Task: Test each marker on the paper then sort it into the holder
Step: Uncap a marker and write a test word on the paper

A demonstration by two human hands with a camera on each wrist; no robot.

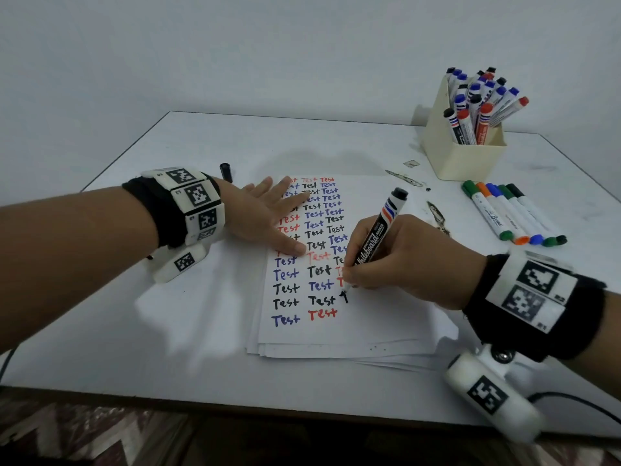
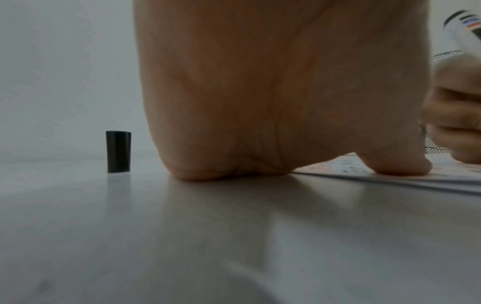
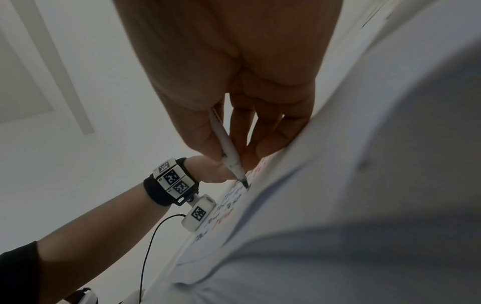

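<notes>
Black ink is going down: my right hand's fingers (image 1: 361, 264) are curled round a whiteboard marker (image 1: 378, 235), pinching it low on the barrel, tip touching the paper (image 1: 369, 326) where a first black stroke (image 1: 345, 296) begins a new word. My right hand (image 1: 408, 260) rests its heel on the sheet. My left hand (image 1: 265, 218) lies flat with straight, spread fingers, pressing the upper left of the paper, holding nothing. Rows of "Test" in black, blue and red fill the page above.

I judge the testing step is under way for this marker. Next calls for finishing the word, fetching the black cap (image 1: 225, 171) standing upright on the tabletop (image 1: 134, 331) beyond my left wrist, capping, then dropping the marker into the cream holder (image 1: 460, 156) at far right, already crowded. Five capped markers (image 1: 514, 213) lie beside it, apparently untested.
</notes>
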